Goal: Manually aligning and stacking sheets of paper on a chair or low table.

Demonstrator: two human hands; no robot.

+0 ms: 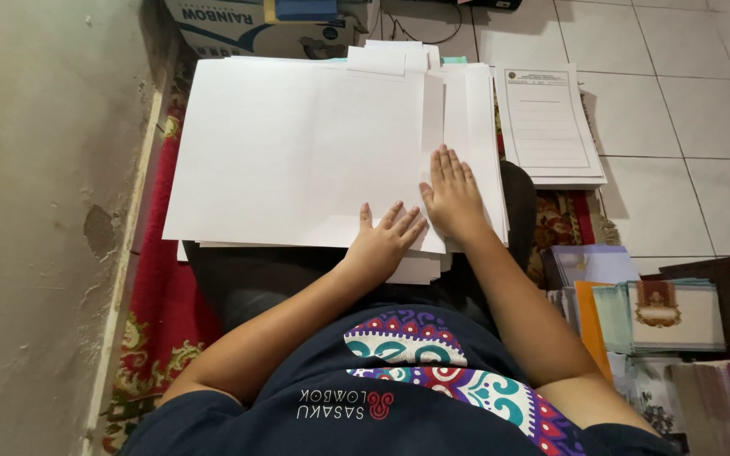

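A broad stack of large white sheets [297, 143] lies across my lap. My left hand [384, 239] rests flat on its near edge, fingers spread and pointing away from me. My right hand [451, 196] lies flat just to the right of it, palm down on the folded right part of the sheets [475, 118]. Neither hand grips anything. The two hands almost touch at the fingers.
A stack of printed forms [549, 118] lies on the floor tiles to the right. Coloured certificate-like booklets [661, 314] are piled at the lower right. A cardboard box [255, 25] stands behind the sheets. A wall [35, 211] runs along the left, with red patterned carpet [158, 304] beneath me.
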